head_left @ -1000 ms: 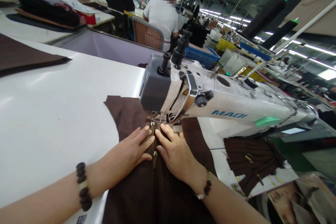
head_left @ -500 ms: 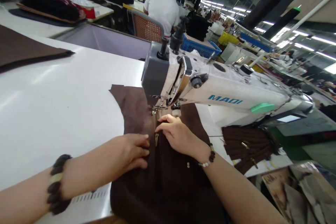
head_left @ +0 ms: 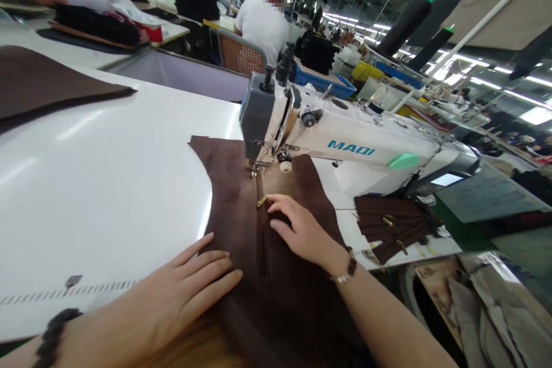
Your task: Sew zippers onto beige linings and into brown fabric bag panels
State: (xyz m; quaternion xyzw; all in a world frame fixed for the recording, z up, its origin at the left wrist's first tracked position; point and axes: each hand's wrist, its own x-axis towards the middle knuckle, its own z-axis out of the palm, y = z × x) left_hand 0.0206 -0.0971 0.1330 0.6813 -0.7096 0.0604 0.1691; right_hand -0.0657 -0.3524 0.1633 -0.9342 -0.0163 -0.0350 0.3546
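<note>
A dark brown leather-like panel lies under the presser foot of a white sewing machine. Down its middle runs a brown zipper with a brass zipper pull a short way in front of the foot. The pull's right end meets the fingertips of my right hand, whose fingers are bent around it; the lower digit stands apart. My left hand rests flat with spread fingers across the panel's left edge and holds nothing.
Another brown piece lies at the table's left. Right of the machine sits a stack of brown zipper strips with brass pulls. Grey fabric pieces lie lower right. A person in a white shirt sits beyond a blue crate.
My left hand has moved back toward me and left, its fingers spreading flat. The zipper pull has swung from pointing toward me to pointing right, at my right fingertips.
</note>
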